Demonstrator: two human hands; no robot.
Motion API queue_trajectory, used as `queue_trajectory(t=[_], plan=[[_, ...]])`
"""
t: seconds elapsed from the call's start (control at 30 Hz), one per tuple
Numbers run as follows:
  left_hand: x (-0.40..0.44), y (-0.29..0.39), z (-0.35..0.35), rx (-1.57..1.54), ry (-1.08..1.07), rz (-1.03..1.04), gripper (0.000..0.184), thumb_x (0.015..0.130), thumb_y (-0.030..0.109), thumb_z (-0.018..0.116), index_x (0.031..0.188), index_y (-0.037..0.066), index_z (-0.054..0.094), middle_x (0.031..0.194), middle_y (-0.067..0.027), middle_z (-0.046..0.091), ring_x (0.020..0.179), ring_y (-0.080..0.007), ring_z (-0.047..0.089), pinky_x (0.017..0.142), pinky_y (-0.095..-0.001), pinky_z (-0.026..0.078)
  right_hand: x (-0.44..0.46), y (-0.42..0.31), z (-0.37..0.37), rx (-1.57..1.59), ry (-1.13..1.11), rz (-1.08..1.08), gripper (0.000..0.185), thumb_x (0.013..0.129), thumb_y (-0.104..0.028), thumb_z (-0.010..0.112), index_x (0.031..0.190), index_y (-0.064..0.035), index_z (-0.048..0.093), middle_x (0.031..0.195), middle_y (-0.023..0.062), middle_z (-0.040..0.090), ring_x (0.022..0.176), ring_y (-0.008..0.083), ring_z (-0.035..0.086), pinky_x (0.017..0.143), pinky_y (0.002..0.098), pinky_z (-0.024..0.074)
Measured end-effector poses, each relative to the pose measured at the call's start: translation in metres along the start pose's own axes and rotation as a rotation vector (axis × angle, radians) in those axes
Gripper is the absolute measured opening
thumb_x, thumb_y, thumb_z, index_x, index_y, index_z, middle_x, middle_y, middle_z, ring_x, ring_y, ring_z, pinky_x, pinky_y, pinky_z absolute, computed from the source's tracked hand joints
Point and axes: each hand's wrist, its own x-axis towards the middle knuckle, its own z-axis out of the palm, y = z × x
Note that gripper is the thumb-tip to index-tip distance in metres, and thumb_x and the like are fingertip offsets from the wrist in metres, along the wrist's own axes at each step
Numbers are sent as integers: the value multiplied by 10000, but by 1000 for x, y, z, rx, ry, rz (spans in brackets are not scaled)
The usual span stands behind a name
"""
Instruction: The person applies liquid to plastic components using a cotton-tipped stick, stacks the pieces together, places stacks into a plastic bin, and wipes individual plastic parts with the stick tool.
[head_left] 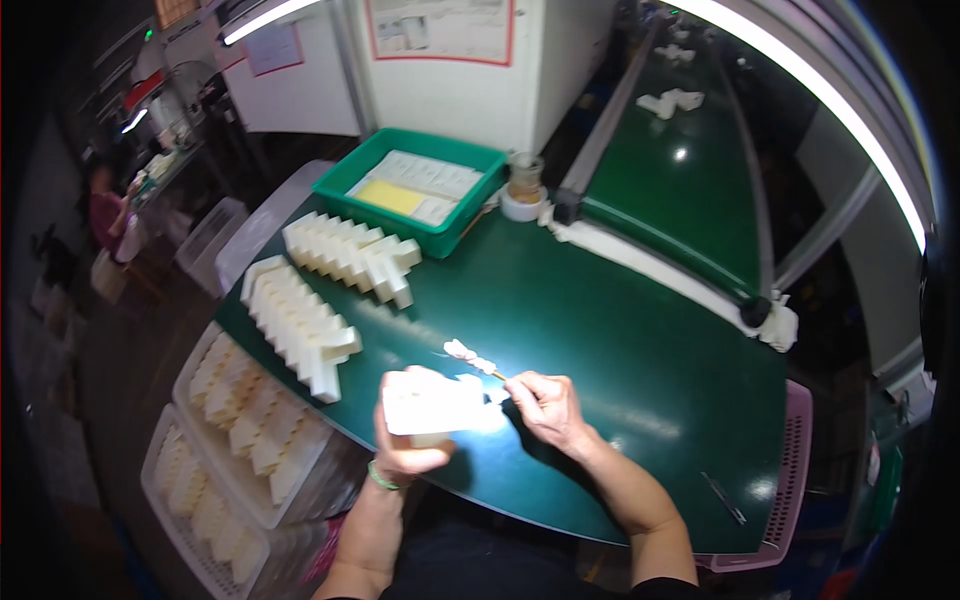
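Observation:
My left hand [408, 456] is closed around a white block-like piece [428, 404], lifted above the near edge of the green table. Its face is washed out by glare, so details are lost. My right hand [548, 408] pinches a thin stick with white wadding wrapped round its tip [470, 357]; the tip points up and left, away from the piece. A small bright white bit [496, 396] shows by my right fingertips, and I cannot tell whether they hold it. To the left lie two rows of similar cream-white pieces [300, 325], [350, 255], set closely side by side.
A green tray [475, 212] with papers stands at the back, beside a small jar [524, 180]. Clear bins [270, 515] of white pieces sit lower left. A conveyor [680, 190] runs behind. Tweezers-like metal tool [724, 498] and pink basket [797, 450] are right. Another person [112, 215] sits far left.

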Motion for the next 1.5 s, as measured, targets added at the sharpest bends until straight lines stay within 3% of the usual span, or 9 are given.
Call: queue_trajectory(t=[0.03,0.1,0.17,0.33,0.5,0.67,1.03,1.37,1.5], plan=[[0,-1,-1,-222,153,-187,623,545,-13,692,1121,22,457,961,-81,564,907,-216,583,828,-315,475,2,-2,-5,73,57,15,171,868,-173,606,791,-34,668,627,104,613,511,193,580,485,316,443],[-5,-18,-15,-133,206,-287,607,598,-15,698,1164,21,483,962,-65,576,893,-213,598,809,-327,507,0,-5,-12,181,46,108,147,857,-159,633,866,-16,668,630,75,600,533,114,537,493,276,421],[-8,-22,-2,-360,322,-352,550,669,6,708,1178,26,501,963,-76,580,877,-193,599,805,-347,537,-4,-8,-8,275,-37,69,171,854,-113,649,975,9,651,705,21,593,601,67,534,522,228,426],[-32,-51,18,-668,242,-433,403,849,164,622,1206,66,460,1039,-76,561,946,-198,576,802,-335,517,-18,-26,10,412,-282,-40,186,847,-153,666,937,6,631,721,37,570,625,86,530,549,248,423],[-42,-55,22,-609,330,-466,364,905,271,512,1204,67,480,1078,-97,564,959,-246,594,817,-379,515,-21,-32,18,738,-396,205,190,885,-206,628,867,-18,609,695,0,555,636,71,505,573,244,417],[-47,-20,-2,-307,387,-387,545,888,214,558,1360,67,328,1282,-107,429,1117,-191,476,908,-389,442,-2,-33,34,578,-292,310,219,884,-238,636,906,-20,630,734,-18,576,687,44,486,613,244,422],[-95,12,-74,-295,745,-372,205,876,108,541,1072,58,511,1072,-81,577,918,-159,569,796,-359,491,56,-70,131,809,-592,583,144,932,-183,557,868,-55,573,569,-76,372,431,24,268,387,208,182],[-105,18,-105,-288,832,-354,159,865,42,546,1021,68,527,1027,-73,589,876,-147,576,770,-329,496,59,-70,161,652,-516,554,235,919,-253,590,900,-19,584,552,-63,417,408,23,289,373,209,184],[-110,15,-121,-292,843,-343,152,867,25,561,1012,65,535,1009,-61,596,864,-127,583,754,-294,502,42,-45,114,390,-419,488,306,878,-289,633,931,12,647,762,33,624,607,77,497,544,240,399]])
